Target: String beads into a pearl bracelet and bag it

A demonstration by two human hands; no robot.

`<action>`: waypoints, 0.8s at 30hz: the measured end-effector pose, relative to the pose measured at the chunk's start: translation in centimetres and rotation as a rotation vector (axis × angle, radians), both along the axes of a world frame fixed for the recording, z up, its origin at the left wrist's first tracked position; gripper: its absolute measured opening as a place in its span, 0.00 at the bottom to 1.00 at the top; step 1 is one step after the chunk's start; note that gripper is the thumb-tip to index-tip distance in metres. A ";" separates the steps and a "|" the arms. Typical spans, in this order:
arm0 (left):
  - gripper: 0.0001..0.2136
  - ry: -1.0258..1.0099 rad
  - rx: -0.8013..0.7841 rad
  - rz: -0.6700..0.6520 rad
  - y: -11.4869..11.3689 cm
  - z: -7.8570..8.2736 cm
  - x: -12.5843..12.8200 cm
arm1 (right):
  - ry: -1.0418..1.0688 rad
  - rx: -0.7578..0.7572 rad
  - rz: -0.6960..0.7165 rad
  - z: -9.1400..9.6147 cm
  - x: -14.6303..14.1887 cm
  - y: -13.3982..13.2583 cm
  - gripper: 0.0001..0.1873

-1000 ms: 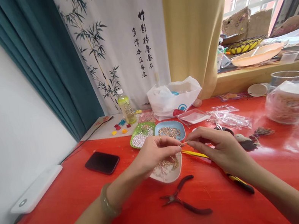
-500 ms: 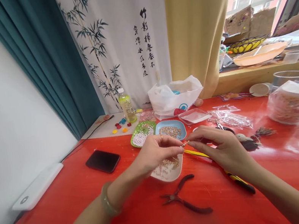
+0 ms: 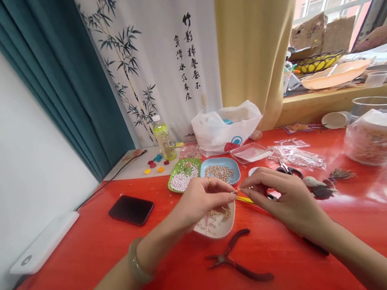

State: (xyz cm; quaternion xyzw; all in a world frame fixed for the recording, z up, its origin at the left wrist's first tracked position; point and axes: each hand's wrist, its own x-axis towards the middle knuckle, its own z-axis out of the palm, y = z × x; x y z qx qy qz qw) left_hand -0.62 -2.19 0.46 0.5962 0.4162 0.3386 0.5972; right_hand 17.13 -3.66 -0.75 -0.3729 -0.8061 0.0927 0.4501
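Note:
Small gold beads (image 3: 236, 191), seemingly on a thin strand, are pinched between the fingertips of my left hand (image 3: 205, 200) and my right hand (image 3: 282, 194); the fine detail is too small to make out. Both hands meet above a white dish (image 3: 214, 231) of gold beads, partly hidden by my left hand. Behind them are a green tray (image 3: 172, 181) with white pearl beads and a blue tray (image 3: 234, 165) with gold beads. Dark-handled pliers (image 3: 232, 260) lie spread in front. A yellow-and-black tool (image 3: 244, 199) lies partly under my right hand.
A black phone (image 3: 132, 210) lies at the left, near a white power strip (image 3: 46, 243). At the back stand a drink bottle (image 3: 164, 140) and a white plastic bag (image 3: 226, 127). Scissors (image 3: 289, 168), clear packets (image 3: 300, 153) and a bagged tub (image 3: 383, 136) are on the right.
My fingertips have moved slightly apart, with the gold beads now stretched between them. My right hand has shifted a little and covers more of the yellow-and-black tool.

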 end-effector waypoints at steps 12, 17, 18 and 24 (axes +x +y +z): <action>0.09 -0.057 -0.045 -0.043 0.1 0.1 -0.2 | 0.023 -0.145 -0.003 -0.4 0.2 0.2 0.06; 0.12 -0.076 -0.148 -0.062 0.2 0.2 -0.3 | 0.038 -0.180 0.001 -0.4 0.2 0.4 0.06; 0.11 -0.082 -0.164 -0.063 0.2 0.2 -0.3 | 0.039 -0.184 0.000 -0.3 0.2 0.4 0.07; 0.10 -0.177 -0.251 -0.109 0.4 -0.2 -0.3 | 0.063 -0.190 0.003 -0.1 0.1 0.5 0.07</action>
